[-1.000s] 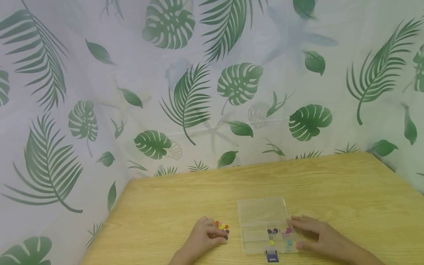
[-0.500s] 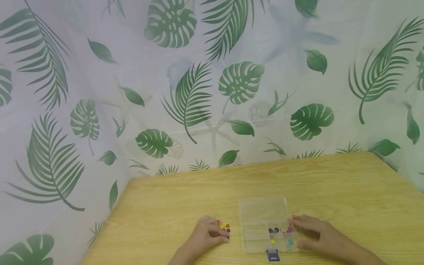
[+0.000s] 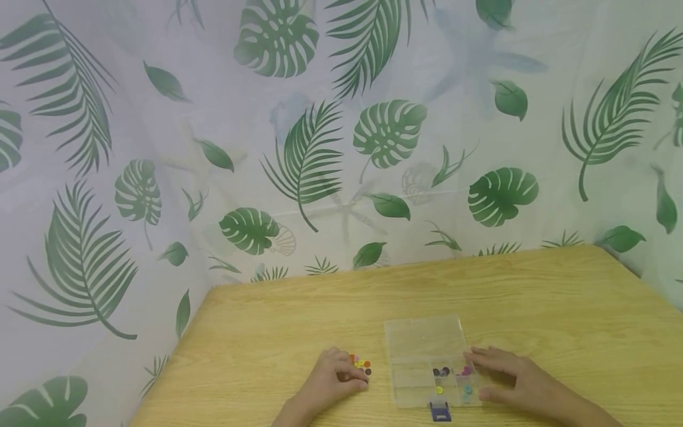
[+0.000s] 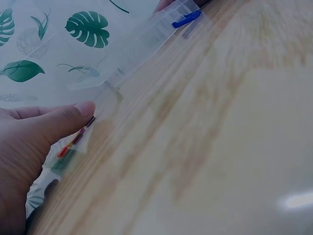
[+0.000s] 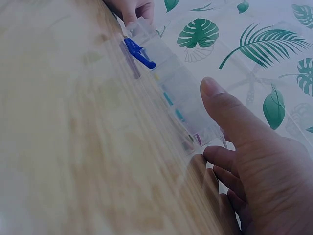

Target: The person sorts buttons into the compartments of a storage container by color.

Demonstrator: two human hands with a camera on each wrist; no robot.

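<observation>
My left hand (image 3: 333, 379) is at the small heap of coloured buttons (image 3: 367, 364) on the table. Its thumb and index finger pinch a dark button (image 4: 90, 121), mostly covered in the head view. Right of it lies a clear compartment box (image 3: 411, 382), its lid (image 3: 424, 338) folded back. Dark buttons (image 3: 441, 372), purple buttons (image 3: 465, 370), a yellow button (image 3: 440, 390) and turquoise buttons (image 3: 467, 389) sit in separate compartments. My right hand (image 3: 514, 379) rests at the box's right side, fingers loosely extended; in the right wrist view its thumb (image 5: 213, 88) is raised.
A blue latch (image 3: 440, 411) sticks out from the box's front edge. The wood-grain table (image 3: 256, 338) reaches back to a white leaf-patterned sheet (image 3: 341, 237), which also hangs along both sides.
The left thumb and index finger have closed in on the dark button, which now shows less. The right hand stays beside the box. The head view has shifted slightly.
</observation>
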